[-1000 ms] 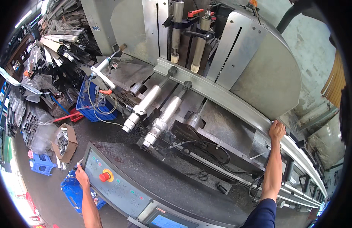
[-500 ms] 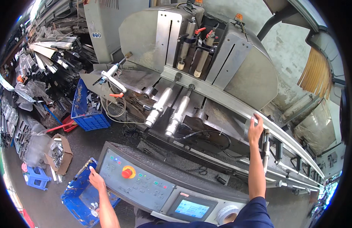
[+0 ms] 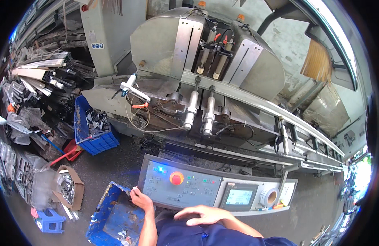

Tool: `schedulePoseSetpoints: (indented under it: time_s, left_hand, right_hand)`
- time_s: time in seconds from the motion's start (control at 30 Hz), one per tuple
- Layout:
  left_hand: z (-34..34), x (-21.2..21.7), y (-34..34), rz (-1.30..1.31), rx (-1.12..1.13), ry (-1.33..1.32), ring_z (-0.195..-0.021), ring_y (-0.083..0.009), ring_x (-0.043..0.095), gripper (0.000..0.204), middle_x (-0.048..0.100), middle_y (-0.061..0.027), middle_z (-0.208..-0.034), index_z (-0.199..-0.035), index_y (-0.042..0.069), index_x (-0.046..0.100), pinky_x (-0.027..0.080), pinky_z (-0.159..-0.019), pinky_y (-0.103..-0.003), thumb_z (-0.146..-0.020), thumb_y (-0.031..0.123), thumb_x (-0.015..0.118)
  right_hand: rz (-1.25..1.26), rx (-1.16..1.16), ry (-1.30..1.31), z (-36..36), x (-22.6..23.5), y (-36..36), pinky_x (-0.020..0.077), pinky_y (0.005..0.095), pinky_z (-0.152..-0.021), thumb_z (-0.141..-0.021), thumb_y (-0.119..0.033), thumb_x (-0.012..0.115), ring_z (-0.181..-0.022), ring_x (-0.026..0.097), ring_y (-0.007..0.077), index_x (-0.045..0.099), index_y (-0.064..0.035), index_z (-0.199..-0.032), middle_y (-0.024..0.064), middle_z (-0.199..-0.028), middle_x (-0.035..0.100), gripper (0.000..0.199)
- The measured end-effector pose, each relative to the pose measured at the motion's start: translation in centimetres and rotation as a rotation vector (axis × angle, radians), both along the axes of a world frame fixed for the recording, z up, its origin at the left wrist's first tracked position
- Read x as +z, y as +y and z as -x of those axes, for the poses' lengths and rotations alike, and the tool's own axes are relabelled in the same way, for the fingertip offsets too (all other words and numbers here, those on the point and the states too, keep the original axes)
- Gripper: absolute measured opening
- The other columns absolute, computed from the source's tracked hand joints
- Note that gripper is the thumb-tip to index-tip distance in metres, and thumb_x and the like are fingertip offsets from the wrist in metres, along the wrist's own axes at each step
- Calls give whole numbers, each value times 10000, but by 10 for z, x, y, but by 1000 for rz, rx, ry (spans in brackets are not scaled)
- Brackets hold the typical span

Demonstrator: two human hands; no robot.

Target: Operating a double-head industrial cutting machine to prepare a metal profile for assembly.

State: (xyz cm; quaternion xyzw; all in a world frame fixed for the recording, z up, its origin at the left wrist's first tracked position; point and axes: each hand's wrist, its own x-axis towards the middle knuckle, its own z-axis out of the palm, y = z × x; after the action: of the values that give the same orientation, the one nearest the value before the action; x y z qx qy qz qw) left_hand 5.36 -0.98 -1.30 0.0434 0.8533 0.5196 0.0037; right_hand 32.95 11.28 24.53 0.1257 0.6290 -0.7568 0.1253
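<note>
Fingers (image 3: pixel 135 191) of the left hand (image 3: pixel 143 201) sit at the near-left corner of the control panel (image 3: pixel 205 194), can't really tell if gripping; right hand (image 3: pixel 204 214) hangs loosely open by its near edge.

Control panel (image 3: pixel 156 189) with a smooth, matt face, a red plastic button (image 3: pixel 176 179) and a glossy screen (image 3: pixel 239 197). Smooth metal bar (image 3: pixel 246 98); shiny metal cylinders (image 3: pixel 191 111). Scuffed blue plastic crate (image 3: pixel 101 144), matt cardboard box (image 3: pixel 77 197), soft-looking matt cloth shirt (image 3: pixel 238 233), rough, patchy wall (image 3: pixel 275 45).
</note>
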Motion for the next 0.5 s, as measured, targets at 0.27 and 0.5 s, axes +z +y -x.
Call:
schedulePoseSetpoints:
  time_s: [0.27,0.5]
  left_hand:
    - [9,22,-20,-123,-164,5,-1130,-454,738,503,791,-273,-1213,-1230,-88,750,556,-1000,-540,-1235,377,559]
    - [42,-14,-44,-374,-516,-102,-1120,-307,763,566,820,-155,-1184,-1323,-54,769,564,-1055,-428,-1268,442,502]
  right_hand:
    - [-74,-10,-291,-71,-101,-99,351,474,-1420,-1231,-593,568,-1744,409,346,559,-105,-1768,161,-1881,462,725]
    - [646,-1313,-402,-178,-153,-211,476,521,-1338,-1214,-441,640,-1586,609,419,496,25,-1744,242,-1767,580,721]
